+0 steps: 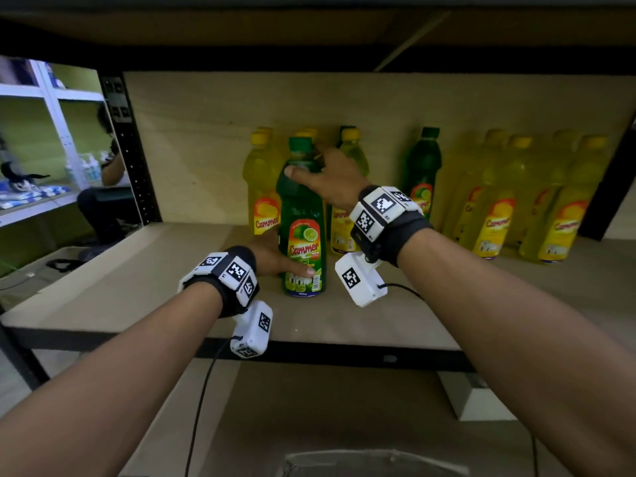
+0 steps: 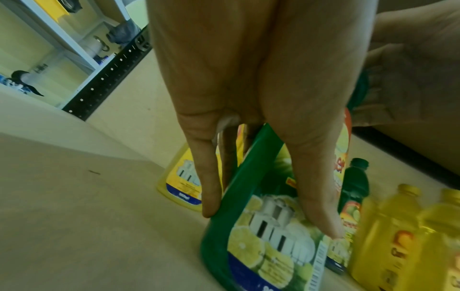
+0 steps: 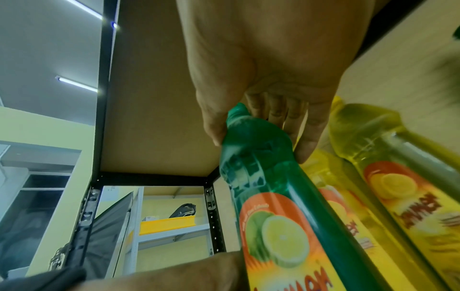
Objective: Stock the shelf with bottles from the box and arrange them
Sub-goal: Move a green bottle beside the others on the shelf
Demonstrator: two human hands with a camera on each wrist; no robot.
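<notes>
Green "Cammer" lime bottle [image 1: 303, 218]

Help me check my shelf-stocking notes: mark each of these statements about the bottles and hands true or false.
1. Both hands hold the same green bottle. True: the right hand grips its neck and the left hand holds its lower body.
2. The held bottle has a yellow cap. False: its cap is green.
3. A second green bottle stands at the back of the shelf. True.
4. The yellow bottles lie on their sides. False: they stand upright.
5. The held bottle's label shows a lime. True.
</notes>
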